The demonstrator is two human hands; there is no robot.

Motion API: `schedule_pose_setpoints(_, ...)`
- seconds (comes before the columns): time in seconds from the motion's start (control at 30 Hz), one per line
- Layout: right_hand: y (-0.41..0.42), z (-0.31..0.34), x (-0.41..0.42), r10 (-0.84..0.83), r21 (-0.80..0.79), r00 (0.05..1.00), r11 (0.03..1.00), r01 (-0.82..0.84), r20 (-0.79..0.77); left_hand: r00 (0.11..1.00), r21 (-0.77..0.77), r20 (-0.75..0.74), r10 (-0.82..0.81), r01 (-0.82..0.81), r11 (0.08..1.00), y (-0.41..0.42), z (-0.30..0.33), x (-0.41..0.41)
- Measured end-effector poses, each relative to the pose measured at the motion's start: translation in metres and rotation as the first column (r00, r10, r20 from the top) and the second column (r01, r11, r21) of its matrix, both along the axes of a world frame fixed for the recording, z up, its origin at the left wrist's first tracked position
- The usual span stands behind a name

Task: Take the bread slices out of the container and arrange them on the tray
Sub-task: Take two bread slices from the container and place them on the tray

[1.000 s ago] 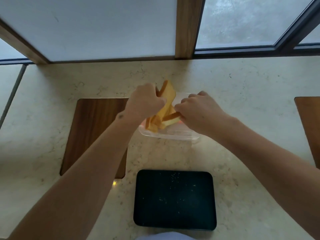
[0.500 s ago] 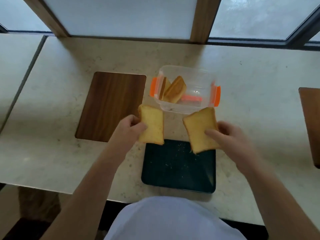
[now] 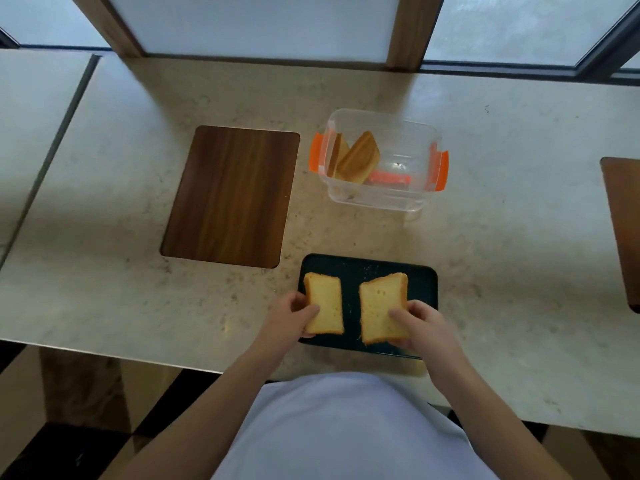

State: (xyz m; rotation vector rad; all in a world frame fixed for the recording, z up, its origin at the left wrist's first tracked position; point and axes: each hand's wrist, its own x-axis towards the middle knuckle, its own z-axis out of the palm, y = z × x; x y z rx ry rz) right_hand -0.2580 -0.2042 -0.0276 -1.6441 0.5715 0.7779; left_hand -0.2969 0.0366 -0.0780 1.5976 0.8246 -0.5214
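Note:
A dark rectangular tray (image 3: pixel 420 282) lies near the counter's front edge. My left hand (image 3: pixel 287 315) grips a yellow bread slice (image 3: pixel 325 301) over the tray's left part. My right hand (image 3: pixel 420 325) grips a second bread slice (image 3: pixel 379 306) over the tray's middle. Both slices lie flat and low over the tray; whether they touch it I cannot tell. Behind the tray stands a clear plastic container (image 3: pixel 408 199) with orange clips, and two more slices (image 3: pixel 355 157) lean on edge in its left end.
A brown wooden mat (image 3: pixel 230 195) is set into the marble counter left of the container. Another wooden mat (image 3: pixel 623 223) shows at the right edge. Window frames run along the back. The counter's front edge passes just below the tray.
Both hands lifted one slice each out of the container and carried them toward me, down over the tray. The view has tilted downward.

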Motion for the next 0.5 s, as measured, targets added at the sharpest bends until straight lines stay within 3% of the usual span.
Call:
schedule_pose_setpoints(0.13, -0.003, -0.006, 0.004, -0.037, 0.027, 0.999, 0.999, 0.037, -0.003, 0.998, 0.005, 0.004, -0.062, 0.062, 0.998, 0.000, -0.008, 0.011)
schedule_pose_setpoints(0.3, 0.007, -0.014, 0.007, -0.044, 0.173, 0.994, 0.983, 0.060, -0.096, 0.995, 0.061, 0.024, -0.093, 0.091, 0.994, 0.002, -0.011, 0.016)
schedule_pose_setpoints(0.43, 0.025, -0.021, 0.012, -0.016, 0.217, 0.992, 0.975, 0.043, -0.124, 0.965, 0.344, 0.024, -0.259, 0.236, 0.909, 0.007, -0.012, 0.016)
schedule_pose_setpoints(0.5, 0.033, -0.025, 0.013, -0.010, 0.233, 0.989, 0.972, 0.044, -0.145, 0.958, 0.405, 0.014, -0.288, 0.258, 0.877, 0.010, -0.012, 0.015)
